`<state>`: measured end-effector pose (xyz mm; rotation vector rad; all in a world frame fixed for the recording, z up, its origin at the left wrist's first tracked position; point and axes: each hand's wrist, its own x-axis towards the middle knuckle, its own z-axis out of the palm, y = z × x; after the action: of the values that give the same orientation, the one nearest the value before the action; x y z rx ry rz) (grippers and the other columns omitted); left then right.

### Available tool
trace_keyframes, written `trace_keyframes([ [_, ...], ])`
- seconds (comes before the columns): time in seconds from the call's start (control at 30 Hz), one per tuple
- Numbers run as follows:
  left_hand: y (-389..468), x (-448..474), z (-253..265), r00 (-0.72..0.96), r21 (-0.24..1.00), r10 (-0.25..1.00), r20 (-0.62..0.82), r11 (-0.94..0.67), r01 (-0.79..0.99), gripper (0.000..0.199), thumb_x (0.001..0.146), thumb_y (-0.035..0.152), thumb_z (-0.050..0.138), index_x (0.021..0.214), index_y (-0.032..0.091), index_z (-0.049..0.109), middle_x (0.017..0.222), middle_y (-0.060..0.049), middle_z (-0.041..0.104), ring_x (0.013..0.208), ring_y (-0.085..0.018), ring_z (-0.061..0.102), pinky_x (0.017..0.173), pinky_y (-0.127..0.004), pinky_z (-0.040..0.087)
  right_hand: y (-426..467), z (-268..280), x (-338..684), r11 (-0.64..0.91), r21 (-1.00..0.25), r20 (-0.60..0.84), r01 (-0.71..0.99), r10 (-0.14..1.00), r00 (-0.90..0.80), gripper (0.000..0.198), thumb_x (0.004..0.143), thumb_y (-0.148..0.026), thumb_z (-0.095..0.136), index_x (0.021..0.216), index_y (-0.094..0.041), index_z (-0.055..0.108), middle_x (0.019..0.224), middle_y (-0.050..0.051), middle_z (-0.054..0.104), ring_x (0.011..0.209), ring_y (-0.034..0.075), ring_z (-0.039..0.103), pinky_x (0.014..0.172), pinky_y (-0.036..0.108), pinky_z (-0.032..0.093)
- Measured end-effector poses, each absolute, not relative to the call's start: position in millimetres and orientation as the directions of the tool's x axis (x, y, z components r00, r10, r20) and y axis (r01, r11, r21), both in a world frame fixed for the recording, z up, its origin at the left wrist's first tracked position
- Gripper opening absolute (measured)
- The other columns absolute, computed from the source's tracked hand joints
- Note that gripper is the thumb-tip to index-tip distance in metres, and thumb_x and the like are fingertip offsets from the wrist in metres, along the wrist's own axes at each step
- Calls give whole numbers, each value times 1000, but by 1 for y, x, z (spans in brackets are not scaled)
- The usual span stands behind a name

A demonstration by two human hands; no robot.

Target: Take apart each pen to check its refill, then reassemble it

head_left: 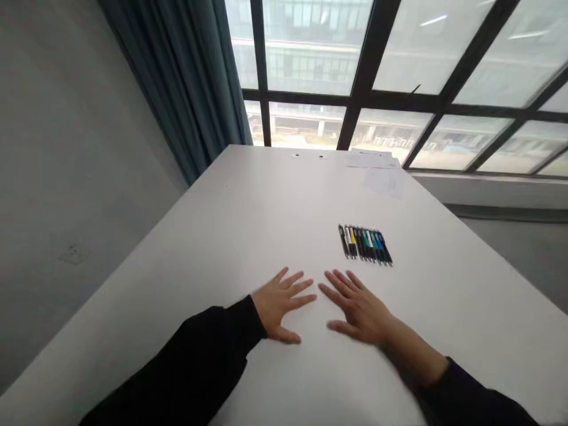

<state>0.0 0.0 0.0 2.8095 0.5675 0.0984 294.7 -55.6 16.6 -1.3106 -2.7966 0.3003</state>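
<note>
At one o'clock lie pens point(366, 241); beyond, papers point(371, 160), marks too small to read. Left hand point(277, 305) and right hand point(361, 310) spread, unclenched.

Plastic pens point(366, 244), smooth table point(261, 213), cloth curtain point(190, 77), paper sheets point(371, 160)

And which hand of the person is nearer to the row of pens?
Right. The right hand is on the near side of the row of pens, apart from it; the left hand is farther away, lower and to the left.

Seemingly an office: pens point(366, 244), papers point(371, 160)
</note>
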Motion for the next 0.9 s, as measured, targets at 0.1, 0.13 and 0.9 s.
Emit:
trace_keyframes([
  [0.1,2,-2,1,920,278,391,27,-887,369,98,73,78,57,154,30,32,164,-8,21,150,-41,20,119,-65,4,-53,16,292,626,-207,-35,752,763,-646,83,92,-68,45,160,-28,18,165,12,13,152,36,15,121,60,15],
  [0.13,2,-3,1,920,278,391,32,-887,368,98,73,79,57,154,30,33,164,-9,22,150,-41,21,119,-65,4,-53,16,291,627,-212,-31,750,763,-646,83,92,-68,46,160,-28,19,165,12,13,152,36,15,121,60,15],
  [0.9,92,187,16,931,89,138,338,-989,114,72,91,65,46,147,21,46,158,-11,38,148,-33,27,122,-57,11,-192,23,289,518,-246,108,819,854,-508,68,93,-51,58,151,-19,41,151,15,48,139,34,46,111,50,43],
])
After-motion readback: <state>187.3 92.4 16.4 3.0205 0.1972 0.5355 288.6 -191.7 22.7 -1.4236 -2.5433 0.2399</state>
